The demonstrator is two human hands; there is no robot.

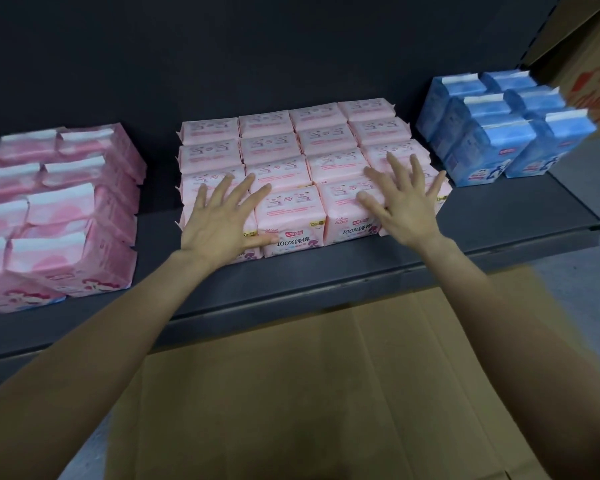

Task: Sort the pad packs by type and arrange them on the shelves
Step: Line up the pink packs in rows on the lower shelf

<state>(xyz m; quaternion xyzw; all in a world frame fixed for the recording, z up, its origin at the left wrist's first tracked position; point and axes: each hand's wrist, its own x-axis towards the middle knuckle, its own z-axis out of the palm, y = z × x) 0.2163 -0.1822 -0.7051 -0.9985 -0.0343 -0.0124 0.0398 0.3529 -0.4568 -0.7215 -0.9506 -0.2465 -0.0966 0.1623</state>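
Several pale pink pad packs (291, 147) stand in neat rows in the middle of the dark shelf (326, 271). My left hand (219, 223) lies flat with fingers spread over the front left packs. My right hand (402, 199) lies flat with spread fingers over the front right packs. Neither hand grips anything. Between the hands, two front packs (290, 220) show their printed faces. A group of brighter pink packs (56, 216) fills the shelf's left side. Blue packs (503, 129) stand at the right end.
A flattened brown cardboard sheet (309, 393) lies below the shelf edge, under my forearms. A printed cardboard box (589, 64) stands beyond the shelf's right end. The shelf's back panel is dark. Gaps of bare shelf separate the three groups.
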